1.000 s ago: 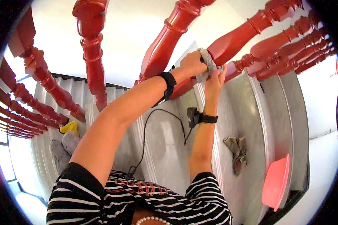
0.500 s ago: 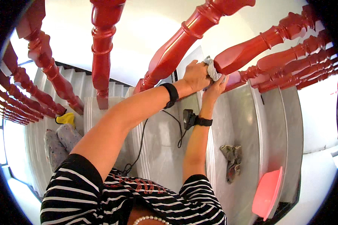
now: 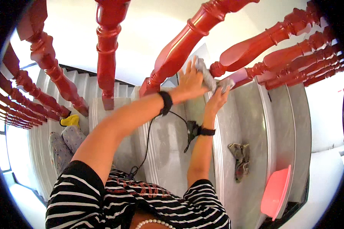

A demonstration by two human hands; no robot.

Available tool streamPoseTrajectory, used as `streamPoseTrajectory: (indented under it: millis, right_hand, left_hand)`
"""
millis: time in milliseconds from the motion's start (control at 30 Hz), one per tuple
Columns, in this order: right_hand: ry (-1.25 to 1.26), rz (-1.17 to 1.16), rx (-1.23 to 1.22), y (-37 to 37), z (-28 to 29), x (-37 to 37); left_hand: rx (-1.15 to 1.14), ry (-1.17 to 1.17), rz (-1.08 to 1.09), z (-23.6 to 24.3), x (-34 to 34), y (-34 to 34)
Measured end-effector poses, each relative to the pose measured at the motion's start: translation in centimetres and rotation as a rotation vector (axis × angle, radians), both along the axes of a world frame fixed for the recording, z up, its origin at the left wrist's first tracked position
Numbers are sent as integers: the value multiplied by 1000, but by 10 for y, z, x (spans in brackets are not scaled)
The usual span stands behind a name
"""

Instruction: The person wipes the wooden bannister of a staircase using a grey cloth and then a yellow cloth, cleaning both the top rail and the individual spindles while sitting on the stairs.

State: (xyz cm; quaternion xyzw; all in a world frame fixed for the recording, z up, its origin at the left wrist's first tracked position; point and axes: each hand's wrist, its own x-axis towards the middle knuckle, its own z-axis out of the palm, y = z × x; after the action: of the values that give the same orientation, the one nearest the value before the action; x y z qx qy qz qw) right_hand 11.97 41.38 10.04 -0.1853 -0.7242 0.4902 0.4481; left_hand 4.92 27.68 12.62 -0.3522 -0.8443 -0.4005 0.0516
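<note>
A grey-white cloth (image 3: 205,73) is stretched around the lower neck of a glossy red turned baluster (image 3: 239,57). My left hand (image 3: 192,82) holds one end on the left of that neck, its fingertips pointing up along the cloth and slightly blurred. Just below the neck, my right hand (image 3: 217,100) pinches the cloth's other end, which bunches above the fingertips. Black straps circle both wrists, and a small black device (image 3: 193,130) with a cable hangs at the right one.
Grey stone stairs (image 3: 166,152) lie below. A pink basin (image 3: 276,192) stands at the lower right, and dark dirty gloves or rags (image 3: 240,162) lie on a step. More red balusters (image 3: 106,57) line the far side. A yellow cloth (image 3: 70,120) sits near my knees at left.
The cloth has gone from bunched tightly at the baluster's neck to spread between my hands. My left hand has shifted left, its fingers straighter; my right hand has dropped slightly.
</note>
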Motion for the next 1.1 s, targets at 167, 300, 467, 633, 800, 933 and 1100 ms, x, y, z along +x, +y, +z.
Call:
streamPoseTrajectory:
  millis: [167, 300, 467, 633, 800, 933, 1100]
  right_hand:
    - [78, 656, -13, 10, 28, -44]
    - [234, 594, -427, 29, 5, -66]
    - [248, 629, -588, 9, 1, -66]
    - [263, 257, -155, -3, -8, -55]
    - [167, -27, 207, -44, -5, -34]
    - [128, -252, 499, -44, -11, -13]
    - [244, -392, 275, -67, 30, -31]
  left_hand:
    - [69, -220, -172, 23, -35, 16]
    - [74, -194, -245, 11, -36, 26]
    - [-83, 214, 28, -11, -19, 18]
    - [-160, 390, 120, -29, -2, 23]
    - [-46, 301, 48, -45, -9, 16]
    - [-177, 231, 1, -32, -15, 16]
    - [-158, -49, -125, -9, -16, 8]
